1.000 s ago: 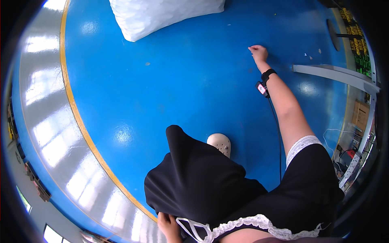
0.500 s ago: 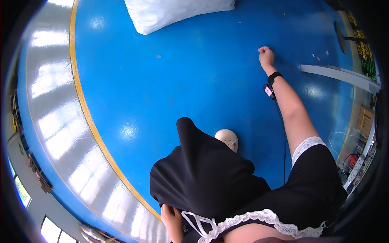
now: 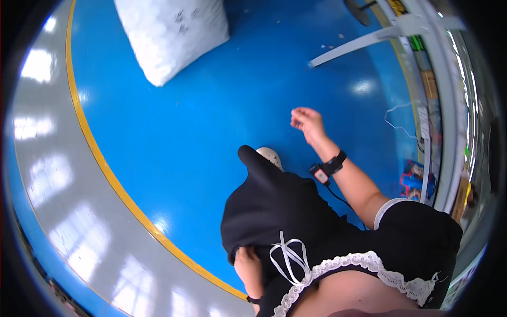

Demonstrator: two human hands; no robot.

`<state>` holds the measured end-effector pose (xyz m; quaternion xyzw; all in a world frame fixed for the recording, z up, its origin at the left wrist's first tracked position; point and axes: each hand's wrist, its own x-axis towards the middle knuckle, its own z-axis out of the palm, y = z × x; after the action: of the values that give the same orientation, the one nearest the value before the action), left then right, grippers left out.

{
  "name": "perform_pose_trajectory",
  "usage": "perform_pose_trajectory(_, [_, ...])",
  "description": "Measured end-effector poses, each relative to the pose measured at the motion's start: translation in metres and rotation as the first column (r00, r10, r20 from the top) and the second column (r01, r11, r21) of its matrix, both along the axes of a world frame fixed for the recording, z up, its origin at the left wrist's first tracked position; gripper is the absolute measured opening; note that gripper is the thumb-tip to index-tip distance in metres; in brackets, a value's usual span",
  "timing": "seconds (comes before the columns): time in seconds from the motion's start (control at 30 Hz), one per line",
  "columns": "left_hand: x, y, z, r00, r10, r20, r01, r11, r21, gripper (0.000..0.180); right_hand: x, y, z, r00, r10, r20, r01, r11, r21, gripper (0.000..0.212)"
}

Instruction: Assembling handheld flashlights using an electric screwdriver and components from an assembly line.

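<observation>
My right hand (image 3: pixel 308 122) is held out in front of me above the blue floor, fingers curled in toward the thumb. Whatever they hold, if anything, is too small to make out. A black strap (image 3: pixel 335 162) with a small boxy device and a cable circles that wrist. Close to my body, my left hand (image 3: pixel 248 267) is closed on the cloth of my black skirt (image 3: pixel 274 211), its fingertips partly hidden in the folds. A pale perforated clog (image 3: pixel 270 157) shows beyond the skirt.
A big white sack (image 3: pixel 174 37) stands on the blue floor (image 3: pixel 158 132) ahead to the left. A pale metal leg (image 3: pixel 354 46) juts in from a frame on the right. Cables and blue-red items (image 3: pixel 418 179) lie there. A yellow line (image 3: pixel 105 169) borders grey floor.
My right hand has drawn back toward my body, and its fingers look looser. The view has shifted, so the sack shows more fully. My left hand stays at the skirt.
</observation>
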<state>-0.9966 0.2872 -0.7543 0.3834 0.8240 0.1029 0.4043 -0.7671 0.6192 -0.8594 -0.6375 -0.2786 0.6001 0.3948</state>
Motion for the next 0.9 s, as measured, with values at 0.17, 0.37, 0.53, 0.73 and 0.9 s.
perform_pose_trajectory(0.17, [-0.012,-0.081,0.046,0.994,-0.09,0.061,0.095,0.992,-0.088,0.013,-0.023,-0.098,0.091,0.997,0.075,0.035,-0.077,0.994,0.081,0.006])
perform_pose_trajectory(0.37, [-0.036,-0.101,0.196,0.963,-0.183,0.199,0.199,0.978,-0.063,0.014,-0.061,-0.243,0.236,0.981,0.195,0.023,-0.192,0.977,-0.098,0.009])
perform_pose_trajectory(0.53, [-0.056,-0.115,0.28,0.841,-0.532,0.096,0.519,0.845,0.128,0.021,-0.025,-0.369,0.392,0.961,0.198,0.191,-0.2,0.98,-0.006,0.014])
perform_pose_trajectory(0.73, [-0.025,-0.088,0.383,0.628,-0.778,0.019,0.776,0.628,0.057,0.027,0.044,-0.489,0.507,0.956,-0.063,0.285,0.017,0.987,0.161,0.015])
perform_pose_trajectory(0.9, [0.075,-0.046,0.42,0.387,-0.886,-0.255,0.908,0.318,0.272,0.025,0.116,-0.595,0.553,0.832,-0.456,0.317,0.399,0.888,0.23,0.011])
